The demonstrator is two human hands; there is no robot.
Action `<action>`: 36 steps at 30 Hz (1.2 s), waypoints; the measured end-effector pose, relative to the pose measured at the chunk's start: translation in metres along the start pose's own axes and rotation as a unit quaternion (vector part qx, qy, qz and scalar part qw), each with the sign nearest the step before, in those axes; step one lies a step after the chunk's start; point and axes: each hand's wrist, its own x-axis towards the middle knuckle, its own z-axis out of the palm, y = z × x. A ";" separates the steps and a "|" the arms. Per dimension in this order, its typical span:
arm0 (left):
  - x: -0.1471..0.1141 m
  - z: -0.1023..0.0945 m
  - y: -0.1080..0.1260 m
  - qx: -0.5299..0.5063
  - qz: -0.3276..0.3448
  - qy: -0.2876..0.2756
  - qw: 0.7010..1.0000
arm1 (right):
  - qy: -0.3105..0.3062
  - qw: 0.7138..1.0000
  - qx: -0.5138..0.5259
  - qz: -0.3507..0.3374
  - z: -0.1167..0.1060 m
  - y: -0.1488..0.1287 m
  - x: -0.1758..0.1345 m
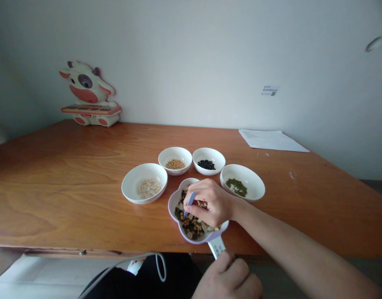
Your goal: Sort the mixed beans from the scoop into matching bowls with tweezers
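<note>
My right hand [211,201] is closed in a pinch on light purple tweezers [191,198], their lower end down among mixed beans and seeds. These lie in a flower-shaped bowl [173,202] with a lilac rim and a handle [216,247]. At the bottom edge, my left hand [230,276] is wrapped round that handle. Around the bowl stand white bowls: one with pale flat seeds [149,188], one with yellow beans [175,164], one with black beans [206,164] and one with green beans [237,187]. My right hand hides part of the flower-shaped bowl.
A cow-shaped toy keyboard [89,95] stands at the back left of the wooden table [69,178]. White paper sheets [272,140] lie at the back right, by the wall. A pale cable [125,261] hangs below the table's front edge, over dark-clothed legs.
</note>
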 end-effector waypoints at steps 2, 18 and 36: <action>0.003 -0.001 0.000 -0.015 -0.022 0.032 0.999 | 0.010 1.000 0.003 -0.003 -0.001 -0.001 0.001; -0.004 0.003 0.003 0.023 -0.024 0.011 0.999 | 0.153 0.986 -0.025 0.061 -0.009 -0.008 0.004; 0.010 -0.004 0.003 0.002 -0.081 0.107 0.991 | 0.295 0.908 -0.191 0.226 -0.005 0.026 0.021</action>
